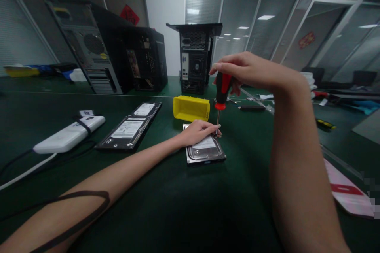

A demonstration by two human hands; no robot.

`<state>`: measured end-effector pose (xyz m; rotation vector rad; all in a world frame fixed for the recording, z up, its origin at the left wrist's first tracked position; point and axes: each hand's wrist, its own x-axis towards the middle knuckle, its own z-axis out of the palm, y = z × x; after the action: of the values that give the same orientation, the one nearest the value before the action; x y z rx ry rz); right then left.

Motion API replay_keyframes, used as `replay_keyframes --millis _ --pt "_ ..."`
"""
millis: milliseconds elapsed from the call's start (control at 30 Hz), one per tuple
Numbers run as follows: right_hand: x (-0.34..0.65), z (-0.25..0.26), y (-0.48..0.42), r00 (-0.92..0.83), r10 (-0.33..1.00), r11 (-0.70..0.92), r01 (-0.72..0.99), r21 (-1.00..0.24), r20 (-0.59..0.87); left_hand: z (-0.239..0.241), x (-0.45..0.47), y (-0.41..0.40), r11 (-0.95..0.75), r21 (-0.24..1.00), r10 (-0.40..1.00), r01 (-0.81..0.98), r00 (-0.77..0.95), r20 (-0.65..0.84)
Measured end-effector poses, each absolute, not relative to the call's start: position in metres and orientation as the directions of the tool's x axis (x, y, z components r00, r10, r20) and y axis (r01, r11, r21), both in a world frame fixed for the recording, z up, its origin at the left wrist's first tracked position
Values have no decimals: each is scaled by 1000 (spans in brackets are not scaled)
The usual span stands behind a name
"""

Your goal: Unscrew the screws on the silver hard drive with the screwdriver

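A hard drive (208, 152) lies label side up on the dark green table, in front of me. My left hand (197, 132) rests across its upper part, and its fingertips close around the lower shaft of a screwdriver. The red and black screwdriver (222, 91) stands nearly upright, its tip down at the drive's right side; the exact contact point is hidden by my fingers. From above, my right hand (237, 72) grips the handle, palm over its top. Just behind the drive stands a yellow plastic bin (191, 108) on its side.
Two more hard drives (129, 128) lie end to end on the left, near a white power strip (69, 134) with cables. Computer cases (194, 61) stand at the back. To the right are a black pen-like item (251, 108) and a yellow-black tool (325, 123).
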<state>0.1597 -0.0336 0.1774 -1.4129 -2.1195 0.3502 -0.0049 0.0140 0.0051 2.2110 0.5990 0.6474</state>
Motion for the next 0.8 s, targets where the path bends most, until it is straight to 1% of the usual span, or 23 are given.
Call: replay_keyframes --millis 167,333,533,667,800 --pt "157 180 -39 -235 928 363 748 -556 289 4 -6 15 -618 758 588 210 763 268" --pt "159 176 -33 -252 919 389 712 -585 304 4 -6 14 -621 755 587 208 762 273" --pt "164 175 -29 -286 894 439 710 -551 344 7 -5 12 -618 752 594 230 763 255" --pt "164 177 -32 -284 891 438 740 -511 353 5 -5 13 -619 753 592 224 762 260" --pt "161 176 -34 -299 885 451 738 -502 356 4 -6 15 -625 750 586 218 766 266"
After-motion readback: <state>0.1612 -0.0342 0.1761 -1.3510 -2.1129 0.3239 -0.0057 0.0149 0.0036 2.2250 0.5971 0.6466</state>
